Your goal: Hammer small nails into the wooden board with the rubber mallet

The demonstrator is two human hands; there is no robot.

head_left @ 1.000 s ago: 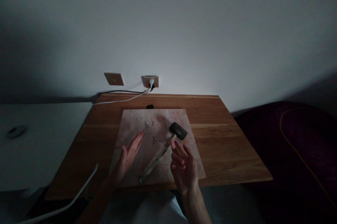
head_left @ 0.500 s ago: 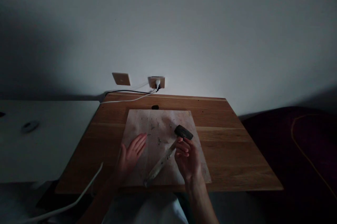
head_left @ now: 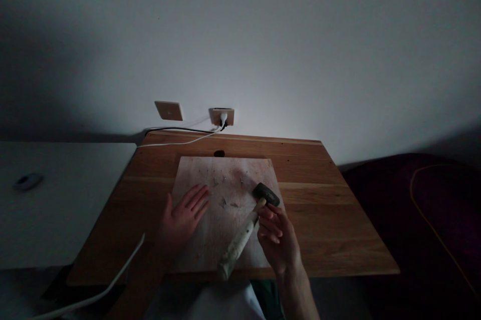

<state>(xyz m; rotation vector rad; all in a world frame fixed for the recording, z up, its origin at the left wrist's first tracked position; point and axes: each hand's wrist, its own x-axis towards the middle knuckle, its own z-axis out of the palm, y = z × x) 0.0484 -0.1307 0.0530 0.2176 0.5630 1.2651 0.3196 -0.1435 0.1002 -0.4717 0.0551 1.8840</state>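
Observation:
My right hand (head_left: 280, 240) grips a mallet (head_left: 240, 240) close under its black head (head_left: 266, 194). Its pale, worn handle slants down to the left over the near part of a light wooden board (head_left: 203, 250). Fingers spread and holding nothing, my left hand (head_left: 184, 220) hovers at the board's left side. Several small nail-like metal pieces (head_left: 224, 203) stand or lie on the board between and beyond my hands; their exact kind is too small to tell.
The board lies on a brown wooden table (head_left: 330, 230) against a wall. A wall socket (head_left: 222, 117) holds plugs with a white cable (head_left: 176, 143) and a black one. Left is a white surface (head_left: 75, 200); another white cable (head_left: 124, 270) rises near my left forearm.
My right hand has moved slightly right and toward me with the mallet, its handle end now nearer me. My left hand has shifted a little left, fingers spread wider.

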